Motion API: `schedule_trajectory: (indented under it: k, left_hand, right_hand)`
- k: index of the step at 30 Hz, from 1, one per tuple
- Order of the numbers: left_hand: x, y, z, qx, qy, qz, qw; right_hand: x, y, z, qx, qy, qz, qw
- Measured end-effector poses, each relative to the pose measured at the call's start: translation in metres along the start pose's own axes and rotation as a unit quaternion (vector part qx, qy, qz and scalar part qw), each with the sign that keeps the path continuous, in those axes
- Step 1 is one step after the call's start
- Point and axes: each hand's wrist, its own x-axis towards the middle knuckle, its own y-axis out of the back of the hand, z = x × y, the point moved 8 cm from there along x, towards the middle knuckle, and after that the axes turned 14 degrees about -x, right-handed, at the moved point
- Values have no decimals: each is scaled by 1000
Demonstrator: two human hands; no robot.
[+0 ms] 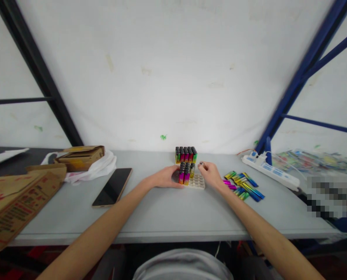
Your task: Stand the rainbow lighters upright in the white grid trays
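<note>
A white holed tray (pixel 197 182) lies on the table in front of me. Lighters with black tops and shiny pink-and-yellow bodies (pixel 186 179) stand upright in its left part, while open holes show at the right. My left hand (pixel 166 177) is closed around the tray's left end, thumb at the near side and fingers behind. Above the tray's right edge, my right hand (pixel 210 174) is pinched; a small shiny tip shows at its fingers, but the rest is hidden. Behind the tray stands a block of upright lighters (pixel 186 154) in several colours.
Loose shiny coloured tubes (pixel 243 184) lie to the right of my right hand. Beyond them is a white power strip (pixel 271 171). To the left are a phone (pixel 112 187), a cardboard box (pixel 81 158) on a white plastic bag (pixel 105 168), and flattened cardboard (pixel 18 200).
</note>
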Motion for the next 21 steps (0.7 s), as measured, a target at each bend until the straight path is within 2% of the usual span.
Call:
schedule_trajectory:
  k: [5,10,16,21]
  left_hand:
    - [0,0,0,-6,-6,0,1000]
    - [0,0,-2,5,-7,0,1000]
    - [0,0,-3,-5,-14,0,1000]
    - [0,0,-3,2,-8,1,1000]
  right_hand:
    - [-2,10,-7,-16,25,0,1000]
    - [-6,17,-21,-34,79,-35,996]
    - [-8,16,-32,-85,166,-58,981]
    - [-9,7,-27,-106,169,-94,975]
